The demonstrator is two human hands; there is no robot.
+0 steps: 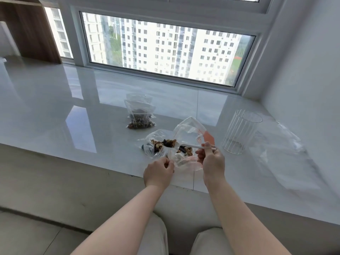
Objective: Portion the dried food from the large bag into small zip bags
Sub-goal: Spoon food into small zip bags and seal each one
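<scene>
Two hands work over the glossy white desk: the right hand (211,159) pinches a white spoon (185,145) heaped with dried food, the left hand (159,170) grips a crinkled clear bag (156,144). Farther off lie filled zip bags (139,115); a ribbed glass cup (239,131) stands right, beneath the window (165,46).

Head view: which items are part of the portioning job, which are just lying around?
In the job:
- large bag of dried food, gripped by left hand
- small zip bag, being filled
- white spoon in right hand
- filled zip bags

Lying about:
- ribbed glass
- loose clear plastic
</scene>
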